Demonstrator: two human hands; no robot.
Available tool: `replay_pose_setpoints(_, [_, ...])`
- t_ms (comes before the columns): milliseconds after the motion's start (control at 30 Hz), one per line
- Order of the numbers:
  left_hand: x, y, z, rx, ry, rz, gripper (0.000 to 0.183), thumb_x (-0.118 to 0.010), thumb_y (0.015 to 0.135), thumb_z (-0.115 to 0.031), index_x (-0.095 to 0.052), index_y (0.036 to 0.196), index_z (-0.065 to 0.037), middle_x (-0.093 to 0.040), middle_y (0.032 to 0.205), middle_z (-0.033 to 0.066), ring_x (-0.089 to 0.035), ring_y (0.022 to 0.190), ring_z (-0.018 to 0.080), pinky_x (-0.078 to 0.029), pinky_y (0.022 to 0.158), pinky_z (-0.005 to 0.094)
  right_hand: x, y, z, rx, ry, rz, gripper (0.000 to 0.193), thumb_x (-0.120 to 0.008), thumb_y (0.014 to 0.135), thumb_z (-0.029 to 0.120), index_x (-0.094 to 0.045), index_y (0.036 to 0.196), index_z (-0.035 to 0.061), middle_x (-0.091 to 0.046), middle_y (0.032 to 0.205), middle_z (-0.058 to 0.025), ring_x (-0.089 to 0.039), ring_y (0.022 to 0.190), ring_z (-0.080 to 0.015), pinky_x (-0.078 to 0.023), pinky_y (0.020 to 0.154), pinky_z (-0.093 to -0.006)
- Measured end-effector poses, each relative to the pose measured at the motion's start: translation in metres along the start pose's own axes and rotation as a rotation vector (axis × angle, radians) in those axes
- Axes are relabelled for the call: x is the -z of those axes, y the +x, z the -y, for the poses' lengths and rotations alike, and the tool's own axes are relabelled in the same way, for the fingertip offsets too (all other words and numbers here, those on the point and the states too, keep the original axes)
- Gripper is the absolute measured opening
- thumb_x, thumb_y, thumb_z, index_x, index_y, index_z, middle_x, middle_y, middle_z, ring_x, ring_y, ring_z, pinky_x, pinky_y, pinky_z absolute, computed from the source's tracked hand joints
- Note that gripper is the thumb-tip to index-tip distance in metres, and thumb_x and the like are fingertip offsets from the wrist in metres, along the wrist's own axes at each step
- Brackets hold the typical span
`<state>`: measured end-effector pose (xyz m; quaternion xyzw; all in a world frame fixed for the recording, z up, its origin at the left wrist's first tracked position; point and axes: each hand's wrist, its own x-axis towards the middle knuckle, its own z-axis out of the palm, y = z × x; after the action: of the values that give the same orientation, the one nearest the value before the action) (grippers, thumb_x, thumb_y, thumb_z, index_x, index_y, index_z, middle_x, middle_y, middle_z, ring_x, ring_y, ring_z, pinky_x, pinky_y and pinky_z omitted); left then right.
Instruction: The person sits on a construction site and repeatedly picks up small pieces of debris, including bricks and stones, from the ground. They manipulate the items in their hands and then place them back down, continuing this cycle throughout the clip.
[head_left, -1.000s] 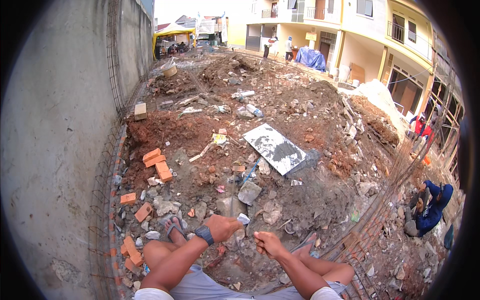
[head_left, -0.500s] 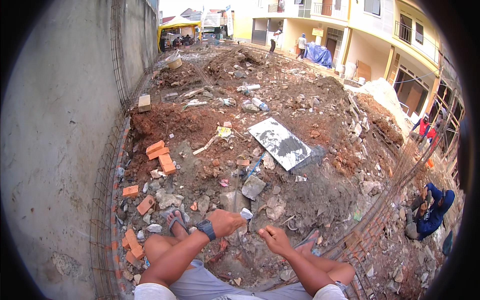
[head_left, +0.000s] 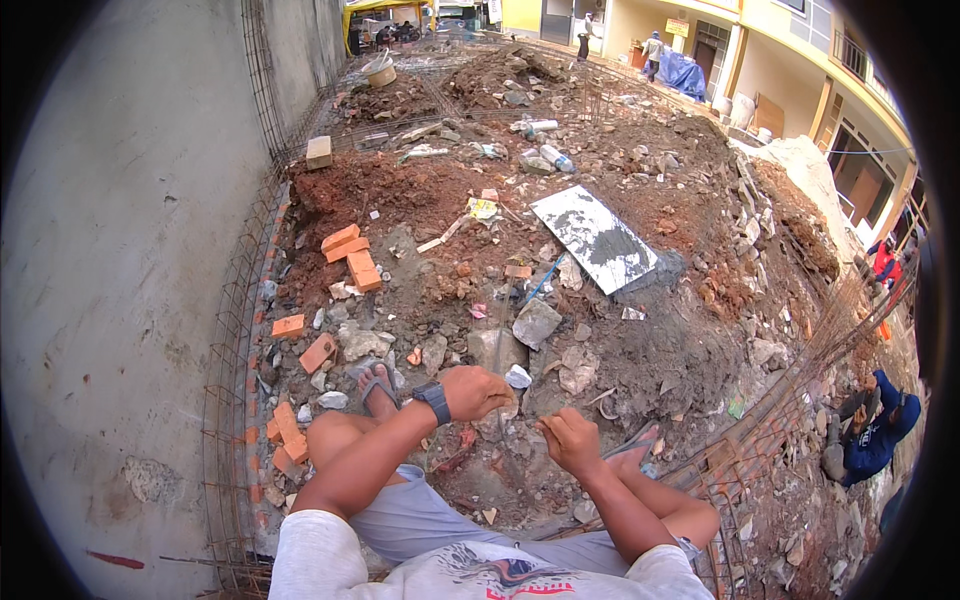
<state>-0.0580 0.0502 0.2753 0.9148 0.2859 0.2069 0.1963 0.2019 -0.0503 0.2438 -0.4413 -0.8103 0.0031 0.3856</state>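
Observation:
My left hand point(head_left: 478, 393), with a dark watch on its wrist, is closed in a pinch above the rubble between my knees. Lower and to its right, my right hand point(head_left: 570, 440) is closed too, a short gap apart from it. Whatever the fingers pinch is too thin or hidden to make out. A faint thin upright line runs close to my left fingertips. Just beyond the hands lie a small white stone point(head_left: 517, 377), a grey block point(head_left: 497, 350) half in the soil and a grey concrete chunk point(head_left: 537, 322).
A white board point(head_left: 595, 240) smeared with grey mortar lies farther ahead. Orange bricks point(head_left: 352, 256) lie at left, before a rebar cage point(head_left: 232, 390) along the grey wall point(head_left: 130, 270). More rebar point(head_left: 740, 450) runs along the right. A person in dark blue point(head_left: 875, 435) crouches at far right.
The view has tipped down and shifted left, so the scene sits lower-right to upper-right and more of my shirt shows. Both hands stay closed and close together, the left slightly higher.

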Motion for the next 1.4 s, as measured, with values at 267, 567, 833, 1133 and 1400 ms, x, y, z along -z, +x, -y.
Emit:
replay_pose_setpoints(267, [-0.012,-0.002,0.002,0.002,0.057,0.064,0.022,-0.068,0.098,-0.031,-0.078,0.104,-0.012,-0.077,0.099,0.0091,-0.073,0.086,0.0335,-0.058,0.073,0.0442,-0.013,-0.012,0.002,-0.924,1.049,0.154,0.027,-0.066,0.104,0.023,-0.070,0.088,0.0019,-0.066,0.074,0.0016,-0.058,0.063,-0.0064,-0.045,0.055,-0.0266])
replay_pose_setpoints(567, [-0.016,-0.005,-0.001,0.009,0.101,0.119,0.024,-0.066,0.098,-0.033,-0.078,0.108,-0.014,-0.076,0.098,0.0078,-0.073,0.085,0.0328,-0.058,0.072,0.0447,-0.015,-0.028,0.003,-0.185,0.076,0.004,0.024,-0.074,0.094,0.031,-0.074,0.090,0.0078,-0.064,0.072,-0.0106,-0.068,0.067,-0.0341,-0.052,0.059,-0.0437])
replay_pose_setpoints(833, [-0.020,-0.005,-0.018,-0.093,0.326,0.084,0.017,-0.065,0.099,-0.030,-0.074,0.109,-0.018,-0.071,0.088,0.0036,-0.072,0.075,0.0277,-0.056,0.060,0.0418,-0.029,-0.052,-0.024,-0.969,0.847,0.402,0.024,-0.070,0.097,0.028,-0.075,0.098,0.0040,-0.070,0.073,-0.0078,-0.067,0.063,-0.0223,-0.051,0.059,-0.0400])
replay_pose_setpoints(1133, [-0.052,-0.010,-0.024,-0.169,0.228,0.096,0.014,-0.065,0.091,-0.017,-0.069,0.104,-0.016,-0.067,0.091,0.0042,-0.071,0.076,0.0283,-0.056,0.057,0.0428,-0.025,-0.026,-0.003,-0.519,0.420,0.349,0.028,-0.067,0.098,0.030,-0.072,0.105,0.0031,-0.075,0.090,-0.0179,-0.072,0.083,-0.0352,-0.054,0.073,-0.0468])
replay_pose_setpoints(1400, [-0.059,-0.027,-0.042,-0.055,0.425,0.052,0.017,-0.066,0.084,-0.012,-0.069,0.101,-0.014,-0.062,0.102,0.0053,-0.070,0.093,0.0261,-0.059,0.066,0.0398,-0.043,-0.031,0.012,-0.520,0.153,0.310,0.024,-0.059,0.099,0.028,-0.070,0.094,0.0076,-0.072,0.087,-0.0207,-0.069,0.082,-0.0451,-0.053,0.073,-0.0567])
